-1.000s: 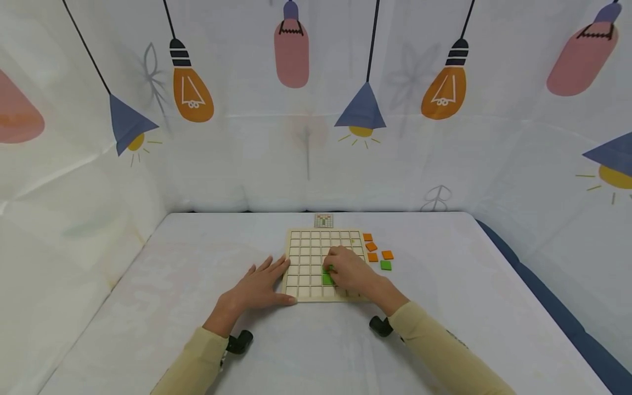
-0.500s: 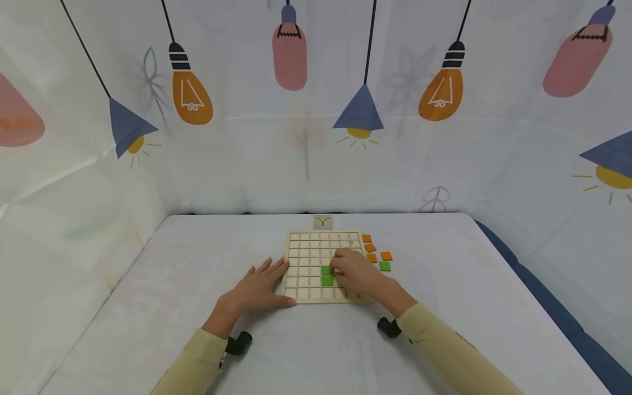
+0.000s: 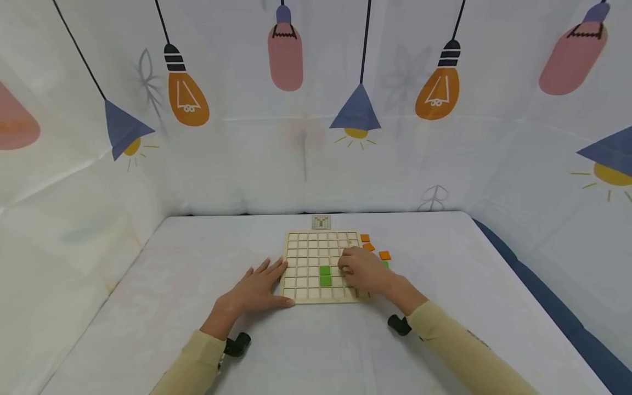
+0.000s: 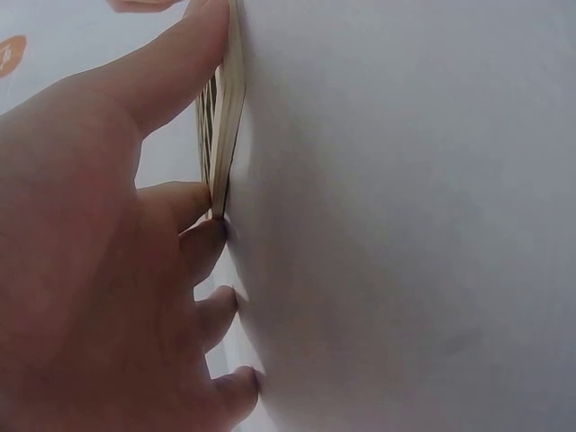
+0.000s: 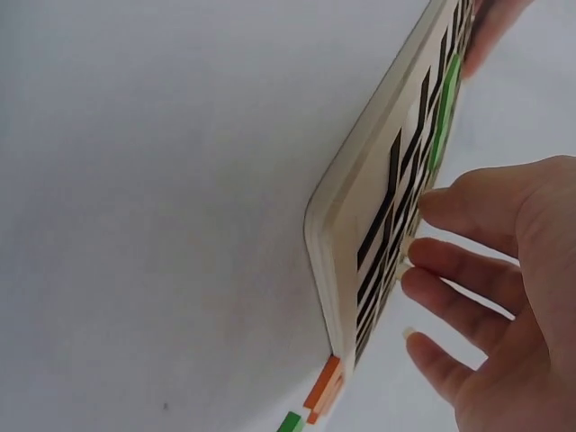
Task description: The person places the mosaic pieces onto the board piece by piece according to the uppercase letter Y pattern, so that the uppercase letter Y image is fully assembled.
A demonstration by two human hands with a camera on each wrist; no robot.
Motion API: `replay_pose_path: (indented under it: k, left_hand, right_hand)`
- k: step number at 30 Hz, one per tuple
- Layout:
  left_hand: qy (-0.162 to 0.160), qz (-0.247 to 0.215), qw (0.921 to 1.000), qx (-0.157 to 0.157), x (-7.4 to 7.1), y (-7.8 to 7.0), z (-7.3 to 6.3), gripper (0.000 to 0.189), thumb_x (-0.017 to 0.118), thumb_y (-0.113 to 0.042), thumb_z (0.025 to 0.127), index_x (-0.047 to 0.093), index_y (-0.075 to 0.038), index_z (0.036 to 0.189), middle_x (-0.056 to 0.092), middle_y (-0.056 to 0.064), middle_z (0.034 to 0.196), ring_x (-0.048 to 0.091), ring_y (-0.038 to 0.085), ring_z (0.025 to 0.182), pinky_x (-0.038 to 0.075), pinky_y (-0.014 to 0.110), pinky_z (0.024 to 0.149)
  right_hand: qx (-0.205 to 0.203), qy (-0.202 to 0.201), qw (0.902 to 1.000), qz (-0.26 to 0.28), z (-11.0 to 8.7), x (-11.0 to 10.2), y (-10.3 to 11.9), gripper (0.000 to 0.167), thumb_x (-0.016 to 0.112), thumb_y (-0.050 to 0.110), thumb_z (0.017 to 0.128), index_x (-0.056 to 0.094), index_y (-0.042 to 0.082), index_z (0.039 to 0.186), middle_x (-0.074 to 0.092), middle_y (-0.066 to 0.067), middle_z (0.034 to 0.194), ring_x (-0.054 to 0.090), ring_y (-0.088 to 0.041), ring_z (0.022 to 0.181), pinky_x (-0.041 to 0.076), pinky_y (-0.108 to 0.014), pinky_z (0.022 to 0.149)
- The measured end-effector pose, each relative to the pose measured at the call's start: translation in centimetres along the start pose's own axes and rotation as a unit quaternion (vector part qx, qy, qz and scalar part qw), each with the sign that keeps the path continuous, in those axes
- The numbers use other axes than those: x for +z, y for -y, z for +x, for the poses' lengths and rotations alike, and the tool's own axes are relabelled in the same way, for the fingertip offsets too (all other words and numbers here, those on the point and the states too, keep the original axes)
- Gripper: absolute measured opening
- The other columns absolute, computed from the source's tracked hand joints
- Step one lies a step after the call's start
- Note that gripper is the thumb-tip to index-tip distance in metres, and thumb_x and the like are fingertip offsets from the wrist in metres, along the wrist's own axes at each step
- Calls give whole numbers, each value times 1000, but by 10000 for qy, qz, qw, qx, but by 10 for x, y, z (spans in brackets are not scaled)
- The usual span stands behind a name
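Observation:
A pale wooden grid board (image 3: pixel 301 274) lies on the white table. Two green square tiles (image 3: pixel 325 270) sit in neighbouring cells of one column, and they look like a green strip (image 5: pixel 445 112) in the right wrist view. Along the board's left edge my left hand (image 3: pixel 257 288) rests with fingers spread, its thumb at the near corner; the left wrist view shows the thumb (image 4: pixel 184 67) against the board's side. Just right of the green tiles, my right hand (image 3: pixel 365 269) is low over the board, its fingers (image 5: pixel 459 270) loosely bent and holding nothing.
Several orange tiles (image 3: pixel 384 255) lie on the table beyond the board's right edge, with a green tile (image 3: pixel 385 264) partly hidden by my right hand. A small patterned card (image 3: pixel 321 222) lies behind the board. Printed cloth (image 3: pixel 237 164) walls in the table.
My right hand has let go of the far green tile and moved right, uncovering both green tiles and now hiding one orange tile. The left hand stays at the board's edge.

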State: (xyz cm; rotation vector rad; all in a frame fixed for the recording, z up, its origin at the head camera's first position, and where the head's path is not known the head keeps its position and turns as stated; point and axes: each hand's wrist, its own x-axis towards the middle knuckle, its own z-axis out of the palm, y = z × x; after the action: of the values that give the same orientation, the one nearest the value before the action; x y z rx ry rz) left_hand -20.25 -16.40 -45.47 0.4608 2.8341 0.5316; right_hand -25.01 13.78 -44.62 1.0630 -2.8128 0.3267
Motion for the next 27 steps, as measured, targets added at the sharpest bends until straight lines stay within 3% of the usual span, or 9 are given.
replay_pose_path:
  k: [10, 19, 27]
  left_hand:
    - [-40, -1, 10000, -32, 3, 2, -1, 99, 69, -65, 82, 28, -17, 159, 23, 1, 167, 15, 36, 155, 14, 66, 121]
    - [-36, -23, 10000, 1, 3, 2, 1, 99, 68, -65, 82, 27, -17, 159, 22, 1, 167, 14, 36, 155, 13, 66, 121]
    - [-32, 8, 10000, 5, 4, 5, 2, 99, 67, -67, 83, 25, -19, 159, 20, 0, 167, 13, 35, 156, 13, 65, 121]
  right_hand:
    - [-212, -131, 9997, 15, -10, -5, -14, 17, 66, 0, 85, 75, 13, 93, 66, 1, 88, 54, -9, 78, 48, -25, 71]
    - [367, -69, 9993, -58, -16, -14, -30, 14, 73, 8, 85, 76, 13, 98, 69, 2, 98, 61, -12, 87, 52, -33, 80]
    - [393, -48, 9992, 20, -19, -20, -37, 18, 69, 3, 83, 76, 12, 96, 69, 2, 95, 58, -12, 83, 51, -35, 80]
